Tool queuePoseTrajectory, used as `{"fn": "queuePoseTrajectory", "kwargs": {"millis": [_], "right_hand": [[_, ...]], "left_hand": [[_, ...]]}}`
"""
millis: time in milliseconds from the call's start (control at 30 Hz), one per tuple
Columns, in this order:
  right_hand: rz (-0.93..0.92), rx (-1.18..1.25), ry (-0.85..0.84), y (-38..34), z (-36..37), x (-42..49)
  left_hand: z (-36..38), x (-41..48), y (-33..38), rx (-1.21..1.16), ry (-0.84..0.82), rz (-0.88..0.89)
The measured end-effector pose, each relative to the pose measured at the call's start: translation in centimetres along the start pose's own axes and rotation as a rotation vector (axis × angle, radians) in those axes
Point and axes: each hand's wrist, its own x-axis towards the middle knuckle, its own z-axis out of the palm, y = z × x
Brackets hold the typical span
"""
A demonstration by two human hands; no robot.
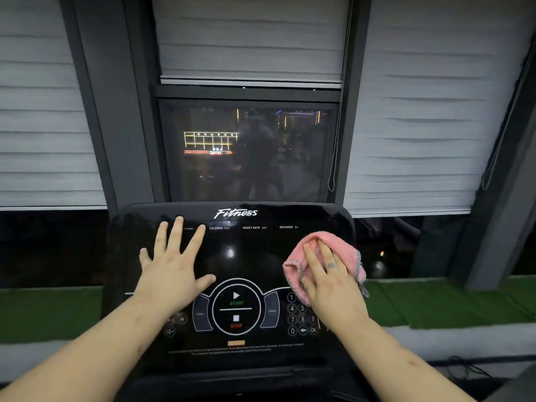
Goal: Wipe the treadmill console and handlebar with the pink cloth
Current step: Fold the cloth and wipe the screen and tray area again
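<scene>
The left hand lies flat with fingers spread wide on the left half of the glossy black treadmill console, fingertips pointing far; bare panel stays open between the hands, above the round START/STOP dial; the right hand presses straight fingers on the crumpled pink cloth at the console's right edge, its checked hem overhanging; its long axis is unclear.

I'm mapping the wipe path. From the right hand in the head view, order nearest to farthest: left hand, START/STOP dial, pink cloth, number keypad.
1. pink cloth, under the right hand.
2. number keypad, just below-left of it.
3. START/STOP dial, centre of the console.
4. left hand, on the console's left side.
</scene>
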Motion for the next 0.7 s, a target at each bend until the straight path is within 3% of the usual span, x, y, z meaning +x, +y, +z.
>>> {"fn": "queuePoseTrajectory", "kwargs": {"millis": [200, 367, 567, 700], "right_hand": [[0.0, 0.081, 0.274, 0.9, -3.5, 4.2], [0.029, 0.111, 0.172, 1.0, -3.5, 5.0], [0.016, 0.143, 0.216, 1.1, 1.1, -0.7], [0.02, 0.126, 0.122, 1.2, 3.6, -3.4]], "left_hand": [[-1.4, 0.6, 3.5, -0.043, 0.024, 0.055], [-1.2, 1.0, 6.3, -0.035, -0.027, 0.065], [-0.6, 0.7, 6.3, -0.009, -0.023, 0.073], [-0.4, 0.8, 6.3, -0.01, -0.017, 0.073]]}}
